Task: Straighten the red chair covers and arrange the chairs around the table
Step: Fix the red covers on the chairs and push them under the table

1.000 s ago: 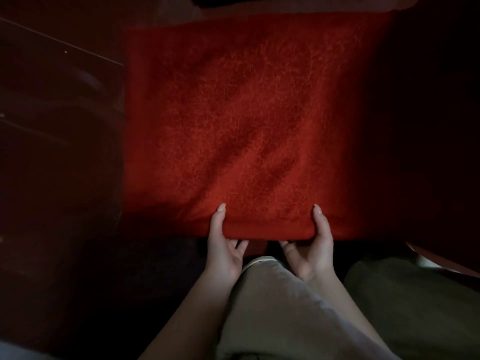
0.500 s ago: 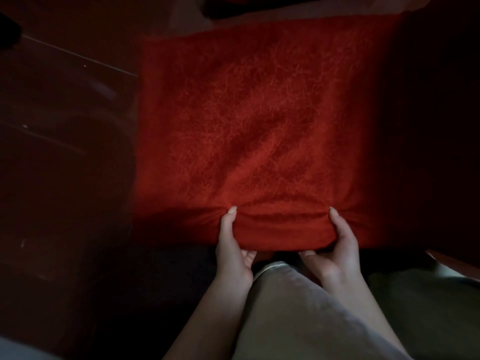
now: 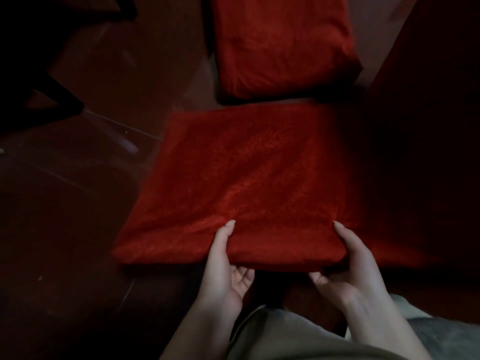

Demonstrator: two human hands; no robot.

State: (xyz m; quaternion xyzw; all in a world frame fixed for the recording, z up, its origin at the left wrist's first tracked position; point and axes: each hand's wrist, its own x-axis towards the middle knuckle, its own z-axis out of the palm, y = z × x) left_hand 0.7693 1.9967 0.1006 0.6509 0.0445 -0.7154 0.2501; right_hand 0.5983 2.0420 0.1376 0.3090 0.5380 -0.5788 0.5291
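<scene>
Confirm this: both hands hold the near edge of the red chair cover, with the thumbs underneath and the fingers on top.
Wrong in one point: the head view shows the thumbs on top and the fingers underneath. The left hand and the right hand do both hold the near edge of the red chair cover.

Wears a loose garment (image 3: 298, 339) of pale greyish-beige cloth across 6 o'clock, with a rounded seam or hem edge curving up its left side. Shows a greyer, softer-looking fold of cloth (image 3: 446, 333) at 4 o'clock. Has bare forearms (image 3: 197, 331) leading to the left hand (image 3: 223, 270) near 7 o'clock and the right hand (image 3: 355, 268) near 5 o'clock. Bears longish, rounded nails (image 3: 230, 222) on both thumbs. Too dim for finer detail.
</scene>
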